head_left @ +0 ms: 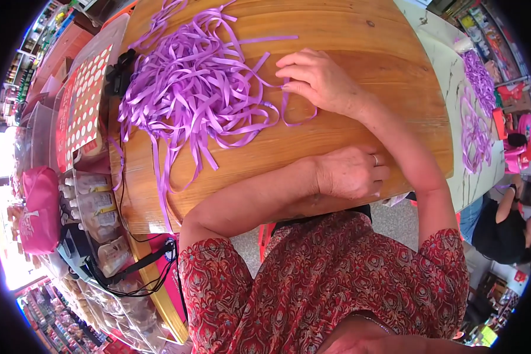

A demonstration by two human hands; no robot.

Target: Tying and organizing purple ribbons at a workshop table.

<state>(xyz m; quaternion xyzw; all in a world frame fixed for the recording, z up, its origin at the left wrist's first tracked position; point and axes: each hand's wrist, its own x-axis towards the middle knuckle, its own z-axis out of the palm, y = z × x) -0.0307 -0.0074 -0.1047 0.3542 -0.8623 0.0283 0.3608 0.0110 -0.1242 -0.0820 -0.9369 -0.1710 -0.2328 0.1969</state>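
A big tangled heap of flat purple ribbons (186,94) lies on the wooden table (360,35), left of centre. At its right edge my right hand (321,79) pinches one purple ribbon (284,109) between thumb and fingers; a loop of it hangs down onto the wood. Nearer to me, by the table's front edge, my left hand (349,171) rests with its fingers curled in and a ring on one of them. Whatever those fingers hold, if anything, is hidden. Several ribbon ends trail from the heap towards the front edge.
Along the left side stand a dotted red box (88,100), a pink pouch (39,209), clear packages (97,200) and black cables (153,286). On the right, a white marbled table (436,76) carries more purple ribbons (477,133). A person in black (501,230) is beyond it.
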